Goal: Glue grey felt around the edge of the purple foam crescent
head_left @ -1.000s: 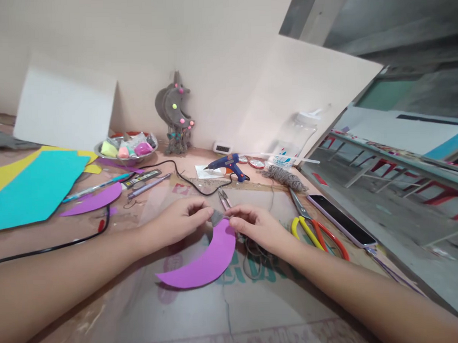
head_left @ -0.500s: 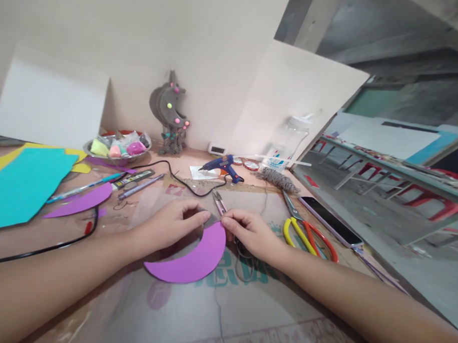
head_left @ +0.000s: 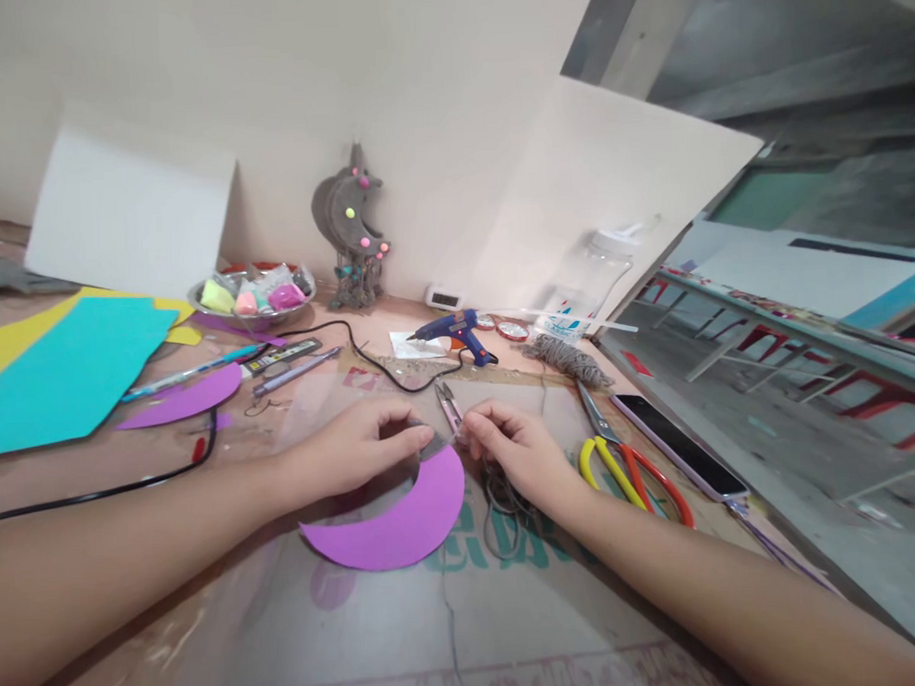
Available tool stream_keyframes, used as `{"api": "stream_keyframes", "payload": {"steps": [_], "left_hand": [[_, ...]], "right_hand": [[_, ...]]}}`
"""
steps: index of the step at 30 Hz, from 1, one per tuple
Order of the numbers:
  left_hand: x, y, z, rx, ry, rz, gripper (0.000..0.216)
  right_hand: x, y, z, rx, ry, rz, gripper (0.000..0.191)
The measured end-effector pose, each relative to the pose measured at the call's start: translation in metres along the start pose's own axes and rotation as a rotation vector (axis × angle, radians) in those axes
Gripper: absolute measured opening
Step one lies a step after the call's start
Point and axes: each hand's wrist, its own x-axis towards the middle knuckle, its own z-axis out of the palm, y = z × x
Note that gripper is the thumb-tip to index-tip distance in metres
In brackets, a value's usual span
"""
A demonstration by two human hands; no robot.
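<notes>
A purple crescent moon cut-out [head_left: 404,530] is pinched at its upper end by my left hand [head_left: 382,436], thumb on top. Grey yarn [head_left: 436,444] is wrapped around that upper end, partly hidden by my fingers. My right hand [head_left: 510,446] has thumb and index finger closed on a short stretch of the grey yarn, just right of the crescent. Loose yarn loops [head_left: 502,512] hang below my right hand, and a thin strand runs toward the table's front. Small thread snips [head_left: 449,405] lie just beyond my fingertips.
Scissors [head_left: 628,462] and a phone [head_left: 678,445] lie to the right. Behind are a glue gun [head_left: 457,331], a yarn bundle [head_left: 570,361] and a bottle [head_left: 601,278]. At left are coloured sheets [head_left: 83,376], a bowl [head_left: 253,315] and a black cord [head_left: 124,487]. A decorated grey moon [head_left: 348,217] leans on the wall.
My right hand has drawn slightly away from the crescent's edge, pulling a short strand of yarn into sight. My left hand keeps its hold. The whole view has shifted a little.
</notes>
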Motion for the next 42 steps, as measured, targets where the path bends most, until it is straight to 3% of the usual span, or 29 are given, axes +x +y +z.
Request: {"api": "stream_keyframes", "payload": {"steps": [8,17,23,28,34,42], "left_hand": [[-0.002,0.006,-0.002,-0.024,-0.012,0.005,0.026],[-0.001,0.003,-0.001,-0.030,0.009,0.004,0.028],[-0.003,0.007,-0.002,0.009,0.025,-0.018,0.028],[-0.002,0.007,-0.002,0.011,0.054,-0.007,0.028],[-0.001,0.007,-0.001,0.029,0.117,-0.022,0.029],[-0.001,0.006,-0.002,0.050,0.181,0.007,0.028]], "right_hand": [[0.003,0.001,-0.002,0.105,0.066,0.000,0.033],[0.003,0.001,-0.004,0.105,0.052,0.005,0.033],[-0.005,-0.001,-0.003,-0.054,-0.053,-0.179,0.033],[-0.006,-0.005,0.000,-0.172,-0.024,-0.179,0.010],[-0.011,-0.006,0.000,-0.327,0.087,-0.310,0.014],[-0.008,-0.003,-0.007,-0.522,-0.019,-0.479,0.015]]}}
